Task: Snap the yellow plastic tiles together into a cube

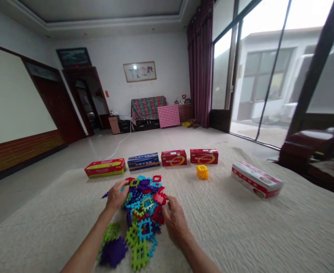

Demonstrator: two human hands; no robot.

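Observation:
A heap of interlocking plastic building pieces (pixel 147 204) in purple, blue, green and red lies on the pale textured mat between my hands. My left hand (pixel 117 196) rests at the heap's upper left edge, fingers stretched over the pieces there, gripping nothing that I can see. On the other side, my right hand (pixel 176 217) is cupped against the heap with fingers apart, beside a red piece (pixel 160 198). Nearer to me are a dark purple piece (pixel 114 252), a green lattice piece (pixel 140 254) and a blue square frame (pixel 145 229). A yellow cube (pixel 202 172) of joined pieces stands farther off.
Behind the heap stand a red and yellow-green box (pixel 105 168), a blue box (pixel 143 162) and two red boxes (pixel 174 158). A white and red box (pixel 256 179) lies at the right. Dark wooden furniture (pixel 306 151) borders the mat (pixel 240 235) on the right.

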